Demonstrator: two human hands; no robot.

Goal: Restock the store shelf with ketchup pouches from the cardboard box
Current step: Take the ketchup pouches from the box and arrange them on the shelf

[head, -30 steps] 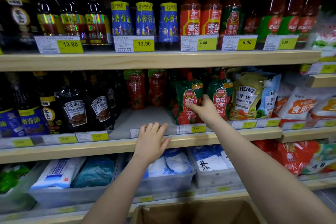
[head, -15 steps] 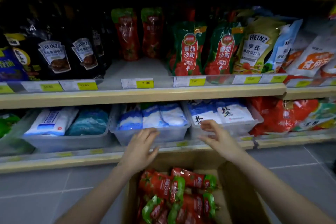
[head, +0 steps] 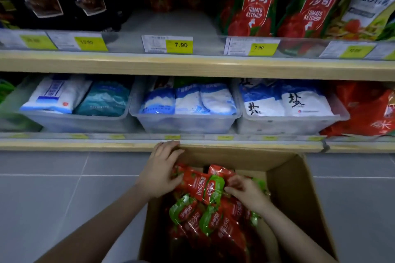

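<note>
Red-and-green ketchup pouches lie heaped in the cardboard box, left hand and right hand both curling fingers onto the top pouch; likely soft, slick film, so better gripped at the sealed edges.
</note>
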